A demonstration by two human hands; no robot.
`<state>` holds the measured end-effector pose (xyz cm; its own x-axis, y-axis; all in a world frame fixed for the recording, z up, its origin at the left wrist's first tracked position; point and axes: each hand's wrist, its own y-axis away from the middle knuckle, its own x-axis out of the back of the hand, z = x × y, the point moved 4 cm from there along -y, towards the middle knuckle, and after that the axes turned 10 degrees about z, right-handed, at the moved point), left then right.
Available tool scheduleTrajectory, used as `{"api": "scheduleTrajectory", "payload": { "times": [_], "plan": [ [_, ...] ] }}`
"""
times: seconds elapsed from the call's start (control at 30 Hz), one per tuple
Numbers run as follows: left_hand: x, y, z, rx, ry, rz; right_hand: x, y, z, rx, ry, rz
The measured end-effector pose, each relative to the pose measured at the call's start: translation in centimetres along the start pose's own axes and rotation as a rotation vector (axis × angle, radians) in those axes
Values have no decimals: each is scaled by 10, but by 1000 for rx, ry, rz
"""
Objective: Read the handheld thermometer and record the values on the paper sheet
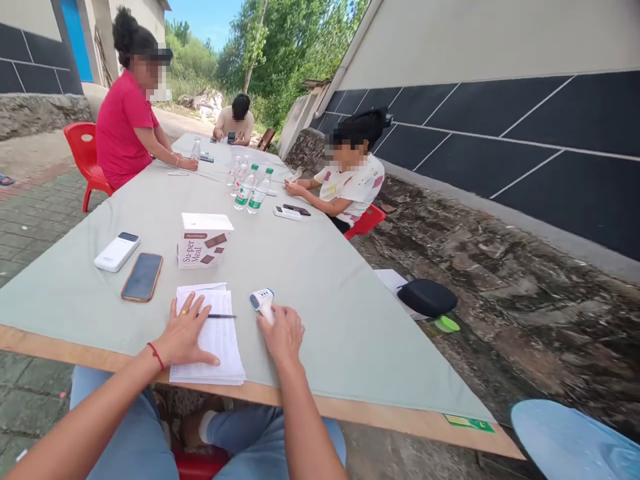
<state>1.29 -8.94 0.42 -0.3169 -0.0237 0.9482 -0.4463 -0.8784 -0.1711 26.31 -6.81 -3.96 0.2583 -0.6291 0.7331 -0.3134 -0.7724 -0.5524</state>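
Observation:
My left hand point(189, 331) lies flat with fingers spread on a small stack of white papers point(225, 350). A dark pen point(221, 315) rests across the sheets beside its fingertips. My right hand point(284, 335) is wrapped round the handle of a white and blue infrared thermometer point(262, 301), which lies on or just above the table. Past the papers stands a white box point(206, 243) with chocolate pieces printed on it. To its left are a phone point(143, 277) in an orange-brown case and a white power bank point(117, 252).
Water bottles point(259, 191) with green caps stand mid-table. Another power bank point(287, 213) lies beside a dark phone point(297, 209). People sit at the left point(125, 130), right point(353, 177) and far end point(235, 121). A black case point(427, 297) sits off the right edge.

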Motion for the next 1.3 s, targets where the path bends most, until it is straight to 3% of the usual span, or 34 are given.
{"api": "scheduleTrajectory", "payload": {
  "times": [0.07, 0.2, 0.33, 0.4, 0.47, 0.57, 0.63, 0.7, 0.87, 1.03, 1.17, 1.3],
  "plan": [
    [-5, 5, 7, -8, -15, 16, 0, 4, -16, 129, -84, 48],
    [-11, 19, 27, -71, -34, 97, -10, 15, -60, 412, -248, -135],
    [-11, 36, 47, -97, 1, 118, -15, 19, -75, 496, -248, -233],
    [-11, 43, 55, -116, 25, 114, -12, 19, -70, 465, -305, -236],
    [-13, 48, 61, -146, 49, 112, -8, 20, -59, 342, -420, -199],
    [-18, 50, 67, -183, 59, 139, -5, 28, -39, -30, -673, -136],
    [-21, 50, 70, -196, 45, 154, -8, 39, -32, -269, -859, -165],
    [-23, 47, 72, -197, 21, 155, -12, 48, -33, -384, -976, -216],
    [-20, 35, 67, -173, 0, 134, -16, 52, -39, -388, -972, -213],
    [-18, 14, 52, -109, 124, 105, -19, 47, -42, -349, -910, -189],
    [-21, 7, 42, -6, 147, 166, -16, 48, -46, -313, -872, -189],
    [-24, 11, 44, -33, 122, 213, -9, 50, -49, -270, -851, -199]
  ]
}}
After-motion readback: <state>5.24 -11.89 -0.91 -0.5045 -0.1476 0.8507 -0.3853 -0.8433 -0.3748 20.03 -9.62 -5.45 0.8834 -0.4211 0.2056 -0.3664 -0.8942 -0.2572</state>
